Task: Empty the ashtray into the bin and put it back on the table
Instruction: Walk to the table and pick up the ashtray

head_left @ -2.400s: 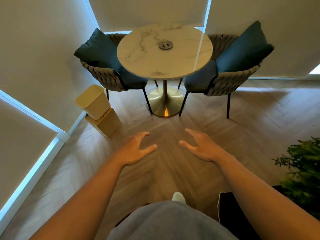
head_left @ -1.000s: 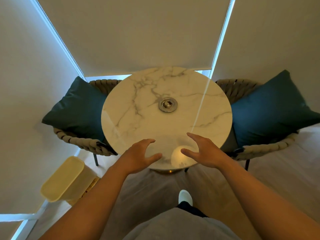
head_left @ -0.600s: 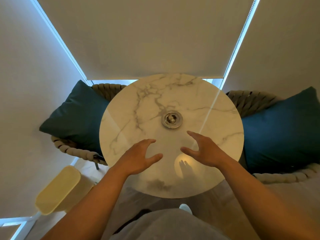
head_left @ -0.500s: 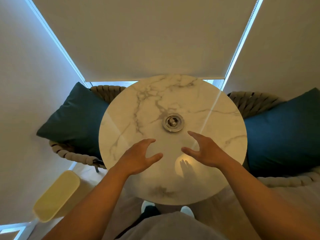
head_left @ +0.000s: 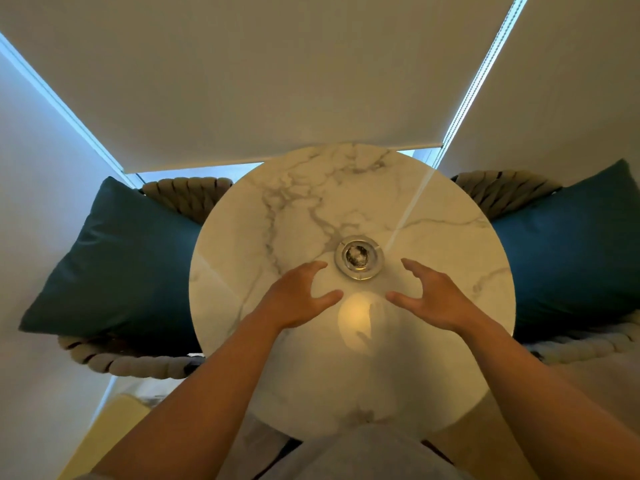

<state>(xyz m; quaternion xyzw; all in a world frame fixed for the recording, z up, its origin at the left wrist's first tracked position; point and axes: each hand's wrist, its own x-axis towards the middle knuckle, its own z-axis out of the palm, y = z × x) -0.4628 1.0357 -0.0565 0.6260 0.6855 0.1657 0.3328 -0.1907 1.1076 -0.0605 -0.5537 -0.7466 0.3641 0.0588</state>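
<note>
A small round metal ashtray [head_left: 359, 257] with dark ash in its bowl sits near the middle of a round white marble table [head_left: 263, 237]. My left hand [head_left: 298, 296] hovers over the table just left of and below the ashtray, fingers spread and curled, holding nothing. My right hand [head_left: 429, 297] hovers just right of and below the ashtray, also open and empty. Neither hand touches the ashtray. The pale yellow bin [head_left: 104, 434] shows only as a corner at the lower left, beside my left forearm.
A woven chair with a dark teal cushion [head_left: 114, 261] stands left of the table, and another teal cushion [head_left: 568, 251] on a woven chair stands at the right. Drawn window blinds [head_left: 277, 81] close off the space behind the table.
I have come closer to the table, which now fills more of the view. Both hands have moved forward over it and now flank the ashtray. The bin has slid nearly out of view.
</note>
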